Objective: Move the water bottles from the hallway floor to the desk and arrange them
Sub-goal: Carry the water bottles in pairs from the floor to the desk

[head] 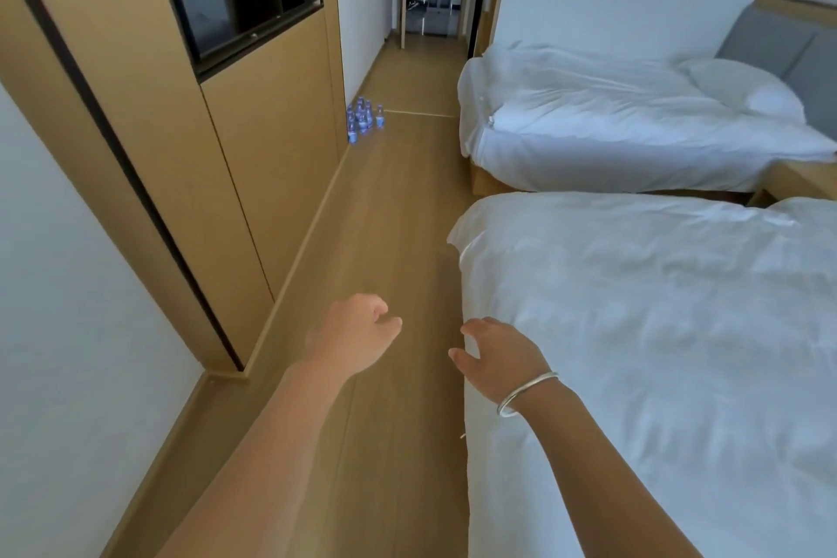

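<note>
Standing upright far ahead, water bottles (362, 119) lie well beyond each loose, empty grip.

The bottles (363, 119) stand together on the floor (389, 213), far ahead, close against the left wall panel (271, 140). Two beds (634, 285) lie on the right, one behind the other. The hands (358, 333) hang in front, above the floor, the right one just beside the near bed.
</note>
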The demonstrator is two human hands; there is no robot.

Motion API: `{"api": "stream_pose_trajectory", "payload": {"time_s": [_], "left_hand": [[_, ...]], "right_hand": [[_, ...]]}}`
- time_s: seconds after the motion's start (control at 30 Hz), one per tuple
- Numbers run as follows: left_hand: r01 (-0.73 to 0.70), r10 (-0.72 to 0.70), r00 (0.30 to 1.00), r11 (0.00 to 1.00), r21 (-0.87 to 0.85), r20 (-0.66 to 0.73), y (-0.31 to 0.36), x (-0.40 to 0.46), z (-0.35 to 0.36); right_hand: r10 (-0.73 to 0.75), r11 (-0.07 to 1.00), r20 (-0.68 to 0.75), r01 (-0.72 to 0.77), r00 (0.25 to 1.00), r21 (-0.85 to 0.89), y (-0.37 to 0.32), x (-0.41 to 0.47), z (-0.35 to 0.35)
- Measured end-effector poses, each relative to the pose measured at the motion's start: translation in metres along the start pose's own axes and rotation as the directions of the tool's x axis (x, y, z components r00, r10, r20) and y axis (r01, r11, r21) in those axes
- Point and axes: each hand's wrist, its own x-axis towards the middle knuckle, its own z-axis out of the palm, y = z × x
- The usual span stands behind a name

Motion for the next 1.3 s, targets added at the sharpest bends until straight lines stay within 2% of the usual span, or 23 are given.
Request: {"api": "stream_pose_trajectory", "payload": {"time_s": [0.17, 0.47, 0.7, 0.87, 1.3], "left_hand": [[0.018, -0.018, 1.000, 1.000, 0.000, 0.005, 0.015, 0.082, -0.009], [0.046, -0.046, 0.999, 0.999, -0.020, 0.003, 0.001, 0.237, -0.032], [-0.006, 0.007, 1.000, 0.999, -0.050, 0.023, -0.020, 0.384, -0.100], [-0.023, 0.023, 1.000, 1.000, 0.020, -0.001, -0.035, 0.474, -0.143], [0.024, -0.024, 1.000, 0.999, 0.044, 0.009, -0.022, 0.700, -0.154]], "right_hand": [[-0.008, 1.000, 0.010, 0.008, 1.000, 0.011, 0.012, 0.086, -0.024], [0.016, 0.998, 0.056, -0.019, 0.998, 0.059, 0.006, 0.240, -0.033], [0.071, 0.994, 0.036, -0.074, 0.997, 0.082, -0.021, 0.389, -0.049], [0.094, 0.988, 0.001, -0.093, 0.996, 0.121, -0.040, 0.477, -0.059], [0.044, 0.991, -0.011, -0.042, 0.999, 0.131, -0.019, 0.713, -0.079]]}}
